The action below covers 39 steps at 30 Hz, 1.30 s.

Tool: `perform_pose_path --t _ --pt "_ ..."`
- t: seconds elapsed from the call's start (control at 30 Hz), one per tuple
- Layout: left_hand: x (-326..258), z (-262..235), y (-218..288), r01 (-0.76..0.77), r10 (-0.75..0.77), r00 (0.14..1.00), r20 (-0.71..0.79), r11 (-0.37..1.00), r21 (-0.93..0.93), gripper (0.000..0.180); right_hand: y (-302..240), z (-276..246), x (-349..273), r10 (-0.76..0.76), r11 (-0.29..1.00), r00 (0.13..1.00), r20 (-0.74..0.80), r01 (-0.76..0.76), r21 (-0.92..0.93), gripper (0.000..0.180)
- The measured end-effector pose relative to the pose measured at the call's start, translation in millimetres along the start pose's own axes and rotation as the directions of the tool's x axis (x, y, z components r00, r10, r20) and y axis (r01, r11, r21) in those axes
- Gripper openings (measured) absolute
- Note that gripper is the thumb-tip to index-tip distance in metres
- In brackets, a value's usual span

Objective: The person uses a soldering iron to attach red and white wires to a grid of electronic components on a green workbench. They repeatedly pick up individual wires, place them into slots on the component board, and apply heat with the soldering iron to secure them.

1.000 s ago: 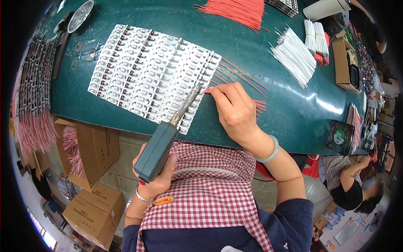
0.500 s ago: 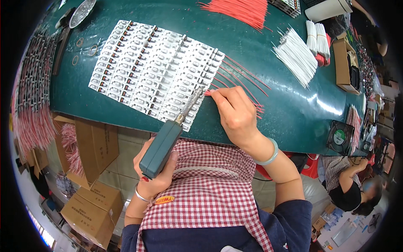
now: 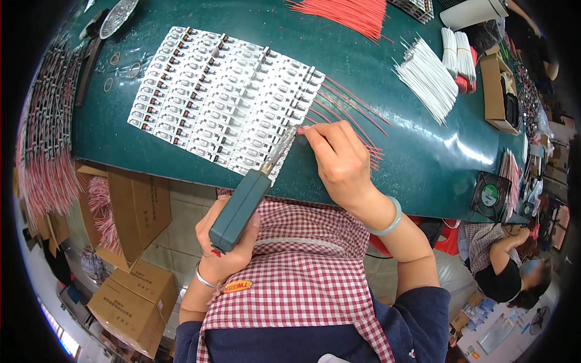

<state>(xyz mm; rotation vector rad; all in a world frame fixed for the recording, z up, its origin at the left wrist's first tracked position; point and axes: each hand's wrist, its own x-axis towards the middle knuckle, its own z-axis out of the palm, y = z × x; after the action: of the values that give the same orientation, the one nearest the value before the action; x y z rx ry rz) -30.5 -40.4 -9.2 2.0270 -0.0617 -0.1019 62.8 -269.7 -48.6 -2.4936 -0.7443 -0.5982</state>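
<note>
The left hand, at lower centre of the frame, is closed around the teal handle of a soldering iron. The iron slants up and to the right, and its metal tip reaches the lower right edge of a sheet of small white parts that lies flat on the green counter. The sheet fills the upper middle of the frame, its rows running from upper left to lower right.

The right hand, just right of centre, rests on the counter with the fingers curled down; thumb and forefinger pinch the end of a thin red wire and hold it right beside the iron's tip at the sheet's edge. A pale green bangle sits on that wrist, and a thin bracelet on the left one. More loose red wires fan out on the counter behind the right hand, toward the upper right.

At the top of the frame lies a thick bundle of red wires, and to its right a bundle of white wires. Cardboard boxes stand on the floor at lower left. Another person sits at lower right of the frame.
</note>
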Motion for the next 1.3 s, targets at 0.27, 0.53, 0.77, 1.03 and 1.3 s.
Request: perform_pose_path --t 0.27,0.53,0.77,1.03,1.3 --pt "-22.3 -0.7 -22.7 0.055 -0.056 0.997 -0.047 0.998 -0.017 0.025 -4.2 -0.9 2.0 0.051 0.999 0.999 -0.015 -0.051 0.016 0.027" --pt "-21.7 0.1 -20.5 -0.038 0.037 0.995 -0.098 0.999 -0.010 0.025 -1.6 -0.6 -0.8 0.026 1.000 0.999 -0.037 -0.026 0.009 0.026" --pt "-22.2 -4.7 -16.0 -0.014 0.013 0.996 -0.094 1.000 -0.014 0.026 -13.5 -6.4 -3.4 0.041 0.997 0.998 -0.050 -0.037 0.072 0.025" --pt "-22.7 -4.3 -14.9 -0.001 0.001 0.998 -0.068 1.000 -0.004 0.027 -16.9 -3.2 -7.3 0.057 0.997 0.998 -0.030 -0.055 0.052 0.024" --pt "-18.5 -1.7 -13.2 0.028 -0.030 0.999 -0.038 0.998 -0.059 0.024 -16.3 -0.7 -9.0 0.059 0.998 0.998 -0.036 -0.058 0.023 0.024"
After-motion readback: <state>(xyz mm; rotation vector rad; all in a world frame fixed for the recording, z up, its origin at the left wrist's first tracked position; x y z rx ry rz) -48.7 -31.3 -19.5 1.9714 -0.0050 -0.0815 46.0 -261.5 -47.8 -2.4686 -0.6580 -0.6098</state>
